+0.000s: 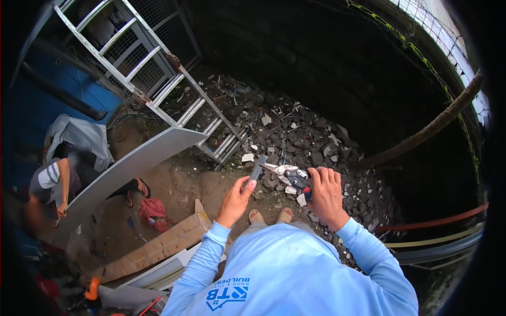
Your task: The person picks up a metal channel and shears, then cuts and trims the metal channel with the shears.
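Note:
My left hand [235, 202] pinches a short grey metal strip [259, 166] between thumb and fingers, in the middle of the head view. My right hand [327, 195] is closed around the red handle of a pair of tin snips [289, 175]. The snips point left, and their jaw tips meet the upper part of the strip. Whether the blades are around the metal or just touching it, I cannot tell. Most of the handles are hidden under my right fingers.
A metal ladder [192, 111] leans at upper left. Beside it, another person [63, 181] holds a long grey panel [142, 167]. Rubble [311, 139] covers the ground ahead. A cardboard box [158, 246] lies at lower left, near a red bag [153, 213]. Pipes [437, 256] run along the right.

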The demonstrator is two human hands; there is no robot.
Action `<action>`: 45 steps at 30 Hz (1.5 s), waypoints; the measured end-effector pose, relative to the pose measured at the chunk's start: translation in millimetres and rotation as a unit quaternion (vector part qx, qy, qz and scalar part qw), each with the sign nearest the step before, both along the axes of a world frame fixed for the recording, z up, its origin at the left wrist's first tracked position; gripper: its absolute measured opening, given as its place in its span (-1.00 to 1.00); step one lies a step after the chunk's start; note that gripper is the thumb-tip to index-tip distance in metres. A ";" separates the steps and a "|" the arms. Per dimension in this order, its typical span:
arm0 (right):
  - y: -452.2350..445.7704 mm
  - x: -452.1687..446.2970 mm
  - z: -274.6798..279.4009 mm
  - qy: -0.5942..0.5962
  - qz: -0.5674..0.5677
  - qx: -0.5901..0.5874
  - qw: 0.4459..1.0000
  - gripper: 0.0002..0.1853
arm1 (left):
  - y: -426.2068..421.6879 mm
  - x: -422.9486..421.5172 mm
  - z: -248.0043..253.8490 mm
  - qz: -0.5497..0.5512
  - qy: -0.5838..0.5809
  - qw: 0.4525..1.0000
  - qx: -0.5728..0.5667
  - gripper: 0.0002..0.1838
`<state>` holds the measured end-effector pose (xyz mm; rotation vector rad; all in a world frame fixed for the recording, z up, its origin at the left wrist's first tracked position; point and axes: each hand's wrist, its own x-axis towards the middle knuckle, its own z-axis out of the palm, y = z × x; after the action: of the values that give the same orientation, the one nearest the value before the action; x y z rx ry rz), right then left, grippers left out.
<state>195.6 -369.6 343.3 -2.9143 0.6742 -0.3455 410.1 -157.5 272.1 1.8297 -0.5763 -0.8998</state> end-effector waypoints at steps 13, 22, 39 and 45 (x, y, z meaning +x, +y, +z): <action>-1.9 36.3 31.1 0.232 0.086 0.583 0.774 -0.46 | 64.4 44.7 46.6 -0.041 0.171 0.984 0.023 -0.30; -11.2 58.6 32.8 0.242 0.121 0.565 0.780 -0.53 | 65.3 27.4 62.0 0.005 0.163 0.986 0.019 -0.33; -78.2 46.3 39.0 0.282 0.158 0.550 0.770 -0.55 | 15.9 -13.5 66.2 0.041 0.157 0.985 0.052 -0.33; -84.7 41.1 40.0 0.276 0.167 0.518 0.792 -0.50 | 4.5 -17.3 71.1 0.025 0.179 0.982 0.054 -0.39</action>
<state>236.7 -454.3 383.3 -1.9266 0.2239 0.7297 392.8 -152.9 343.2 1.7129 -0.2573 -1.2111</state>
